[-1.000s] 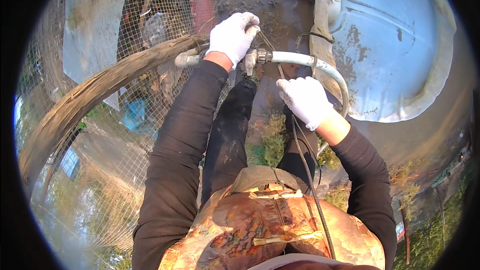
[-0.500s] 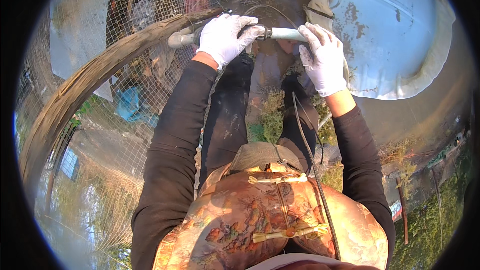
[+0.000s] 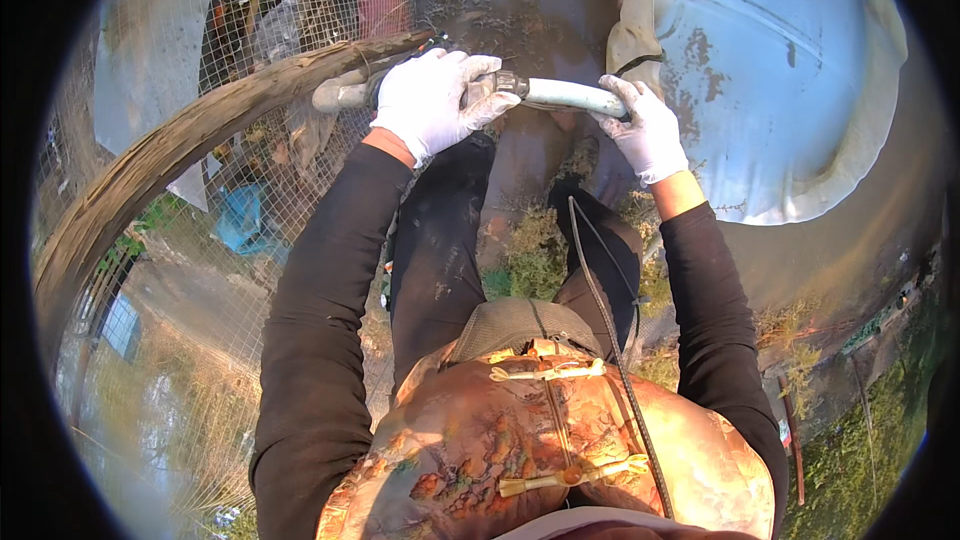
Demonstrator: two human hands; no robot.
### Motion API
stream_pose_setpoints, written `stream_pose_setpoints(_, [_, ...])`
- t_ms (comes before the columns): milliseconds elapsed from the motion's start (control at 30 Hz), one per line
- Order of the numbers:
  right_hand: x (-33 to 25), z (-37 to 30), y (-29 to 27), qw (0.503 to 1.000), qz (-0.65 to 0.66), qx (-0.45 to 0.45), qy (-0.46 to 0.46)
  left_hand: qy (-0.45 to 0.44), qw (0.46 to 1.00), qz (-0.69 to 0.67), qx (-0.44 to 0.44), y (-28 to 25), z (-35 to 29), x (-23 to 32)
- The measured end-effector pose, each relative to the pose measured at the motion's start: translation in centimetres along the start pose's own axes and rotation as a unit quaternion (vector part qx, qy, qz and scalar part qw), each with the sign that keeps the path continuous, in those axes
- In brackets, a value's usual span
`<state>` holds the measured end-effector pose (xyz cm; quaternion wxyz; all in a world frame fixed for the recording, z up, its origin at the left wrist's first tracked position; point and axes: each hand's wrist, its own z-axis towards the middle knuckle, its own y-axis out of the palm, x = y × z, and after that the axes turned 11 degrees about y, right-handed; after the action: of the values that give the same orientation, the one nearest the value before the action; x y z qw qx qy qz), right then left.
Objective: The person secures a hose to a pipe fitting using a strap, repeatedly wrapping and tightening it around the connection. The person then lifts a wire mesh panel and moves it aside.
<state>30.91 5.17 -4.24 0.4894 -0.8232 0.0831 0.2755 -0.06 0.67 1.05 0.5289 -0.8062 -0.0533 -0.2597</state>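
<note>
A pale pipe [image 3: 572, 95] with a dark grey threaded coupling [image 3: 508, 87] runs level between my hands in front of me. My left hand [image 3: 430, 103], in a white glove, is closed round the fitting left of the coupling. Beyond that hand a grey elbow end [image 3: 343, 93] sticks out over a wooden pole. The white-gloved right hand [image 3: 645, 132] grips the pipe near its right end, thumb and fingers wrapped about it. Dirt marks show on both gloves. The palm sides of my hands are hidden.
A curved wooden pole [image 3: 190, 135] and wire mesh [image 3: 290, 140] stand at the left. On the right is a big light-blue tank or tub [image 3: 770, 70] with a grey rim. Wet, muddy ground [image 3: 500, 0] lies ahead. Small plants [image 3: 535, 245] grow between my legs. A dark cord [image 3: 625, 355] hangs down my front.
My left hand and the fitting have shifted slightly left and turned, showing more of the coupling. The right hand has moved a little lower, and the pipe now slopes down to the right.
</note>
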Motion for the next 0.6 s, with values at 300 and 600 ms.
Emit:
stream_pose_setpoints(300, [1.8, 1.4, 0.5, 0.993, 0.033, 0.003, -0.114, 0.012, 0.996, -0.016, 0.088, 0.8, 0.2, 0.0])
stream_pose_setpoints(600, [2.7, 4.5, 1.8, 0.982, 0.082, -0.117, -0.121, 0.005, 0.995, -0.019, 0.099, 1.5, 0.5, -0.4])
